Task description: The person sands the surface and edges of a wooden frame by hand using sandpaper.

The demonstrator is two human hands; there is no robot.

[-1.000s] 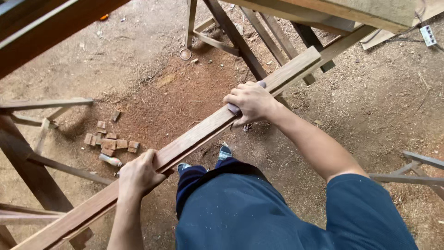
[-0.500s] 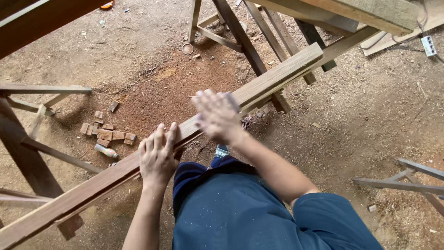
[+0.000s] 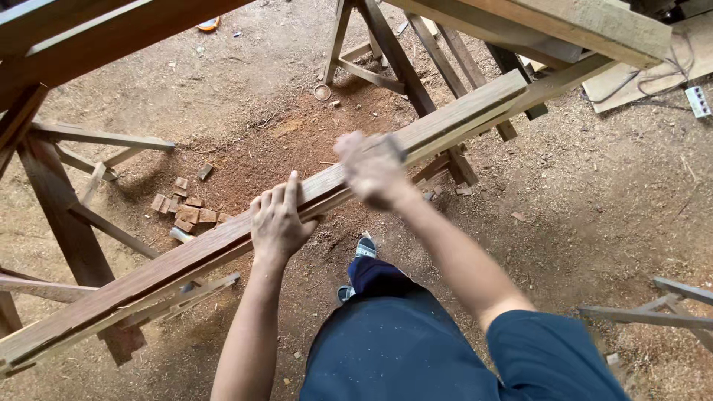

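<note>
A long brown wooden plank (image 3: 186, 256) runs diagonally from lower left to upper right, resting on wooden trestles. My left hand (image 3: 278, 219) lies on top of it near the middle, fingers laid over the far edge and thumb on the near side. My right hand (image 3: 371, 169) is motion-blurred on the plank just to the right, pressing a small dark pad (image 3: 396, 147) against the wood; the pad is mostly hidden by the fingers.
Wooden trestle legs (image 3: 67, 215) stand at left and another trestle (image 3: 401, 67) at top centre. Small wood offcuts (image 3: 186, 208) lie on the sawdust floor. A thick beam (image 3: 564, 26) crosses the top right, with a white power strip (image 3: 698, 100) beyond. My foot (image 3: 364, 249) is under the plank.
My right hand has slid back down the plank toward my left hand with the pad and is now blurred. My left hand has shifted up along the plank and flattened.
</note>
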